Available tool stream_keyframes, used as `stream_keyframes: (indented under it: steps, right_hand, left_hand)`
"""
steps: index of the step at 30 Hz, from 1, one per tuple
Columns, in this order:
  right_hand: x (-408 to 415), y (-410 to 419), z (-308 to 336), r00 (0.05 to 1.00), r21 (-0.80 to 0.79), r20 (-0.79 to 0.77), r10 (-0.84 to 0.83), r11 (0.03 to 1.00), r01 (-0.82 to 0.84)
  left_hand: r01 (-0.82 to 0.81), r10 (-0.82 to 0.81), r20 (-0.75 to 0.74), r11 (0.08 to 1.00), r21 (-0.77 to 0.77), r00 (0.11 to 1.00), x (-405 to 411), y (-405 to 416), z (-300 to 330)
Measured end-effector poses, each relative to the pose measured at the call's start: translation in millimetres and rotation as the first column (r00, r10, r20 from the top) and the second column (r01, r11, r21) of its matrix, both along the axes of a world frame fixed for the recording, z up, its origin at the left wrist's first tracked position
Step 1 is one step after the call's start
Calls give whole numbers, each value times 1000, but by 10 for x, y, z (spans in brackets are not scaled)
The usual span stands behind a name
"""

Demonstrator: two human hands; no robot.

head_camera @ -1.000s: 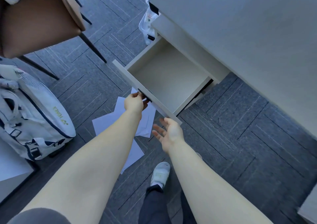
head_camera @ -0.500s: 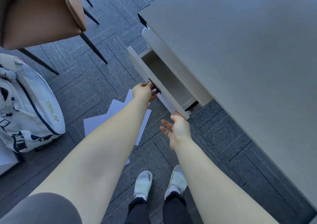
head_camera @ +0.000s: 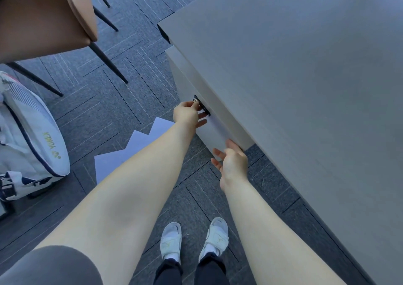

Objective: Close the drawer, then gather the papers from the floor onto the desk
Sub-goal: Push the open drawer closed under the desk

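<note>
Drawer [head_camera: 214,119] front sits flush, or nearly so, under the surface [head_camera: 294,71]; no gap shows from this angle, so I judge the closing step done or at its last push.

Your left hand [head_camera: 188,114] is curled at the dark handle [head_camera: 201,105], fingertips pinched on its metal tab. Your right hand [head_camera: 233,161] is spread, palm toward the drawer's near corner, fingertips touching or just shy of the front panel, holding nothing.

The papers [head_camera: 139,145] lie on the floor [head_camera: 122,101], fanned, long run from about 1 o'clock to 7 o'clock. From your left hand they lie at 7 to 8 o'clock, the top sheet's corner just beside your wrist, with part of the pile hidden under your left forearm. From your right hand they lie at 9 o'clock, well apart, across your left arm.

Judgement: your left hand is the nearer; let go of the handle, drop it down and back toward 7 o'clock. The sheets overlap, so slide them together before lifting.

The white bag [head_camera: 32,136] at 9 o'clock sits near the pile's lower edge, not touching.
</note>
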State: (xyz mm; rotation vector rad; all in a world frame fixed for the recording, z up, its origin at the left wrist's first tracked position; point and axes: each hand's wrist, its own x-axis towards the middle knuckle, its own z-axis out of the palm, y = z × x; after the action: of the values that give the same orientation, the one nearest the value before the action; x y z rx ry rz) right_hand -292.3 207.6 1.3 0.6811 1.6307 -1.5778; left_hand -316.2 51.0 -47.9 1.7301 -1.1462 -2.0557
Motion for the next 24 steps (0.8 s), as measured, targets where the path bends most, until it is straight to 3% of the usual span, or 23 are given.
stream_keyframes:
  steps: [5, 8, 10, 12, 14, 17, 19, 21, 24]
  right_hand:
    - [18, -42, -14, 1000, 18, -18, 8, 1000, -8]
    - [18, -25, -24, 993, 77, -58, 101, 992, -96]
    - [7, 3, -42, 974, 150, -94, 204, 971, -188]
    - [-9, 11, -76, 952, 204, -123, 279, 946, -251]
    - [-17, 3, -108, 936, 235, -143, 322, 929, -284]
    - [-16, -2, -141, 929, 246, -152, 337, 923, -295]
    - [-12, 2, -158, 916, 264, -165, 367, 911, -317]
    - [-16, 2, -184, 908, 272, -178, 380, 906, -325]
    - [-25, 10, -212, 914, 259, -174, 366, 913, -316]
  left_hand:
    - [37, -36, 14, 998, -55, 999, 28, -27, -22]
    - [228, -201, 126, 938, -261, 971, 81, -45, -63]
    - [455, -333, 323, 762, -461, 886, 123, -95, -107]
    - [682, -391, 560, 475, -557, 730, 154, -131, -167]
    - [812, -367, 725, 227, -537, 582, 172, -168, -199]
    - [893, -336, 837, 26, -450, 432, 191, -209, -190]
    - [904, -356, 849, -23, -426, 391, 206, -225, -187]
    - [890, -373, 828, -12, -455, 418, 214, -234, -169]
    - [835, -428, 731, 120, -537, 531, 225, -269, -204]
